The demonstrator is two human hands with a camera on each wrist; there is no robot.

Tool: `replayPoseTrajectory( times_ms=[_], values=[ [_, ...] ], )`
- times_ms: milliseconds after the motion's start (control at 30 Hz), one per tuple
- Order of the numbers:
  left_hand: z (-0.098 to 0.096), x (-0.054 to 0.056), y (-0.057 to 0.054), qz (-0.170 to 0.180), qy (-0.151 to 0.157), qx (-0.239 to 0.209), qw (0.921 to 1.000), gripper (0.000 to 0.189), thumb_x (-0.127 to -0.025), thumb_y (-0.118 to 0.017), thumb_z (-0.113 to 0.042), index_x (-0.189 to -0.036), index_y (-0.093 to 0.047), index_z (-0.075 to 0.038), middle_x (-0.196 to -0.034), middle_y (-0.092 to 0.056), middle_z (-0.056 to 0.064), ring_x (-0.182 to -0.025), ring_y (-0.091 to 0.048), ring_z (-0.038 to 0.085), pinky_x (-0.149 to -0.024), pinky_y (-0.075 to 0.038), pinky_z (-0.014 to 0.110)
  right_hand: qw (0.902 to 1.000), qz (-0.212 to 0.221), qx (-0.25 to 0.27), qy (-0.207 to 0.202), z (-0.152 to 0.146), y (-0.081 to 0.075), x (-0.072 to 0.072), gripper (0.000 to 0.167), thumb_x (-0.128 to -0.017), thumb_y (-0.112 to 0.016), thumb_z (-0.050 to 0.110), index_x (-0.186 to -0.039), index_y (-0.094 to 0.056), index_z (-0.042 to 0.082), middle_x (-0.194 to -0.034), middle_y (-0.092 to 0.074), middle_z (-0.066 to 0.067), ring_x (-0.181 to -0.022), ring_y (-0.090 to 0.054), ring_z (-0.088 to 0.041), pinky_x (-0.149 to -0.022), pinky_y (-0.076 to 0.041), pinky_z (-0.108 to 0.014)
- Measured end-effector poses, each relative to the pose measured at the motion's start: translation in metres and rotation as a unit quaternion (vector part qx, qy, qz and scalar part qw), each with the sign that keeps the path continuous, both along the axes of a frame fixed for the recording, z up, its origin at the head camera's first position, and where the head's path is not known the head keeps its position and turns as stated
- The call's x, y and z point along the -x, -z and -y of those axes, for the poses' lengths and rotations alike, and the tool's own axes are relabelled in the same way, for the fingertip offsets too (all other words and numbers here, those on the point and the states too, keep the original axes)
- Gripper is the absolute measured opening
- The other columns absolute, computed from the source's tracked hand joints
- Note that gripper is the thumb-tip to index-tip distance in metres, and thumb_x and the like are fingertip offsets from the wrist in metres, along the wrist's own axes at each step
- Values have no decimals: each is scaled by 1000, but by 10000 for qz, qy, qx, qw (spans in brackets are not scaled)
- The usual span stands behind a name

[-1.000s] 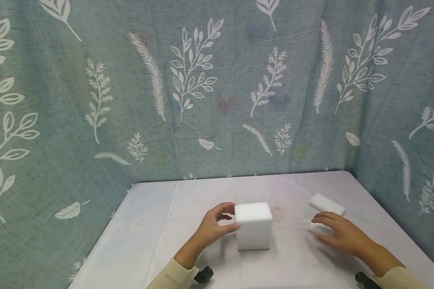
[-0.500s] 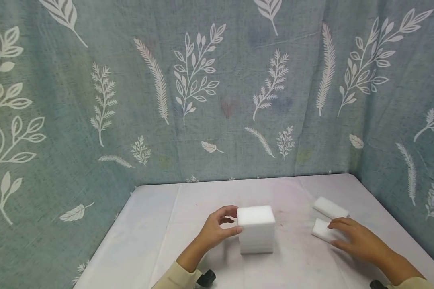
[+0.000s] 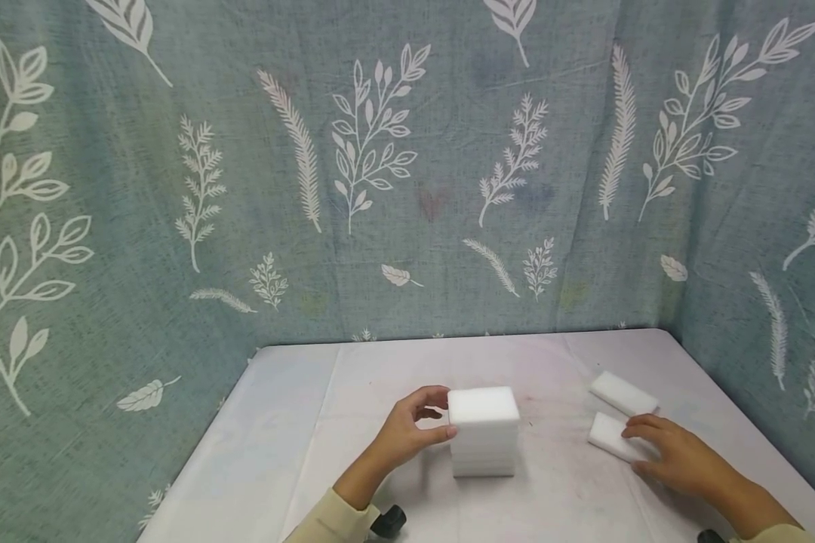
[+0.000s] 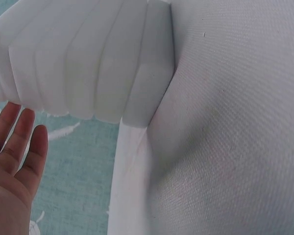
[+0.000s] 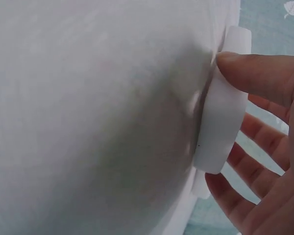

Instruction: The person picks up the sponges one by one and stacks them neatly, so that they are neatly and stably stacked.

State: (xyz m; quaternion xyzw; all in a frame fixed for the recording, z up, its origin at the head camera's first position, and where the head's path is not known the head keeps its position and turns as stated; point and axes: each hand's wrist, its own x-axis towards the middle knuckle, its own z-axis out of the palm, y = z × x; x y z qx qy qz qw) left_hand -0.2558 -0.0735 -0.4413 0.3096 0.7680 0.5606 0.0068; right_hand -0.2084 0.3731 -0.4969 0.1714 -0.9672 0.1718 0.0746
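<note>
A stack of several white foam sponges (image 3: pixel 484 434) stands upright on the table, its layers showing in the left wrist view. My left hand (image 3: pixel 407 430) holds the upper part of the stack from its left side, thumb at the near corner and fingers at the far one. To the right, my right hand (image 3: pixel 675 452) grips a flat white sponge (image 3: pixel 610 436) lying on the table. In the right wrist view the thumb presses one long edge of that sponge (image 5: pixel 219 125), with the fingertips along the opposite side. Just behind it lies another white sponge (image 3: pixel 623 393).
A pale cloth covers the table (image 3: pixel 353 377), whose far edge meets a blue-green curtain (image 3: pixel 407 188) with white leaf prints. The curtain also closes off both sides. A black wrist mount (image 3: pixel 389 522) sits under the left sleeve.
The right hand has shifted right and nearer, settling on the near sponge's right part, so more of that sponge shows. The left hand keeps its place at the stack. The head view has shifted slightly.
</note>
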Motion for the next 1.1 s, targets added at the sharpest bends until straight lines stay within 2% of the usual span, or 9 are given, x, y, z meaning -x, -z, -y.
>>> replayPoseTrajectory(
  times_ms=[133, 300, 333, 467, 600, 700, 800, 1100],
  values=[
    [0, -1, 0, -53, -20, -18, 10000, 53, -82, -80, -18, -128, -57, -7, -115, -64, 4, -110, -58, 28, -93, -47, 50, 9984, -534, -105, -138, 2, -4, 0, 41, -67, -88, 22, -103, -70, 12, -115, -61, -9, -108, -58, -36, -88, -48, -54],
    [0, -1, 0, -38, 11, -49, 10000, 53, -82, -80, -16, -128, -57, -4, -115, -64, 6, -111, -58, 32, -94, -46, 53, 9922, -1192, -175, -324, 9, -16, 0, 40, -65, -89, 18, -101, -70, 16, -114, -62, -2, -104, -60, -29, -83, -51, -47],
    [-1, 0, 0, -47, 12, -52, 10000, 53, -82, -80, -16, -128, -57, -4, -115, -64, 6, -110, -58, 32, -93, -46, 54, 9918, -1221, -151, -339, 10, -19, 0, 40, -66, -88, 18, -101, -70, 17, -114, -62, -2, -104, -59, -28, -83, -51, -46],
    [0, 10, 15, -18, -28, -43, 10000, 55, -81, -80, -16, -130, -57, -7, -117, -63, 5, -112, -58, 29, -95, -46, 53, 9904, -1314, 44, -425, 18, -30, 2, 41, -65, -89, 16, -102, -70, 19, -115, -62, 0, -105, -59, -27, -83, -51, -44],
    [1, 19, 29, -1, -88, -45, 10000, 55, -81, -81, -18, -130, -57, -14, -118, -63, 0, -112, -58, 22, -95, -47, 48, 9876, -1430, 207, -621, 26, -39, 7, 43, -65, -89, 13, -103, -70, 20, -116, -62, 2, -106, -59, -24, -84, -51, -34],
    [1, 20, 31, -11, -107, -43, 9999, 54, -80, -82, -23, -129, -58, -18, -116, -63, -4, -110, -58, 18, -94, -48, 46, 9848, -1512, 230, -830, 31, -46, 12, 44, -66, -88, 11, -104, -70, 21, -118, -61, 4, -107, -58, -21, -86, -49, -27],
    [0, 19, 30, -24, -117, -31, 9999, 54, -80, -82, -26, -128, -58, -20, -114, -64, -5, -109, -58, 16, -94, -48, 46, 9795, -1645, 282, -1130, 37, -57, 18, 46, -65, -88, 8, -105, -69, 21, -118, -61, 3, -108, -58, -21, -86, -48, -25],
    [-1, 20, 29, -59, -121, 69, 9999, 55, -81, -81, -29, -130, -57, -18, -114, -64, -7, -109, -58, 15, -93, -48, 44, 9638, -1957, 402, -1765, 63, -93, 30, 46, -66, -85, 4, -106, -69, 19, -120, -61, 2, -108, -57, -20, -80, -52, -35]
  ],
)
